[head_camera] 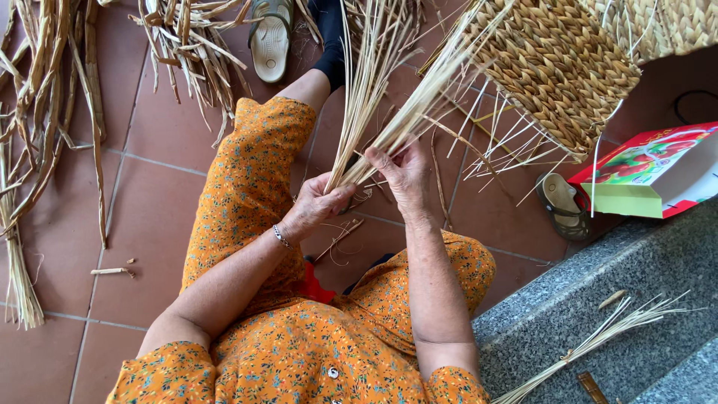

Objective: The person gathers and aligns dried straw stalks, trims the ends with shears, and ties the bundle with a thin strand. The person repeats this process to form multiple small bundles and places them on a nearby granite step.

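Note:
I sit on a tiled floor in an orange flowered dress. My left hand (318,203) is closed around the lower end of a bundle of pale dry reed stalks (374,97) that fans upward. My right hand (404,173) grips the same bundle just to the right, fingers pinching several stalks. The stalks run up toward a woven straw basket (557,71) at the upper right, whose loose unwoven ends stick out below it. A thin bracelet sits on my left wrist.
Dried flat fibre strips (45,112) lie piled at the left and top. A sandal (271,37) lies at the top, another sandal (562,206) at the right. A red and white carton (658,168) rests on a grey stone step (598,299) with loose stalks (598,340).

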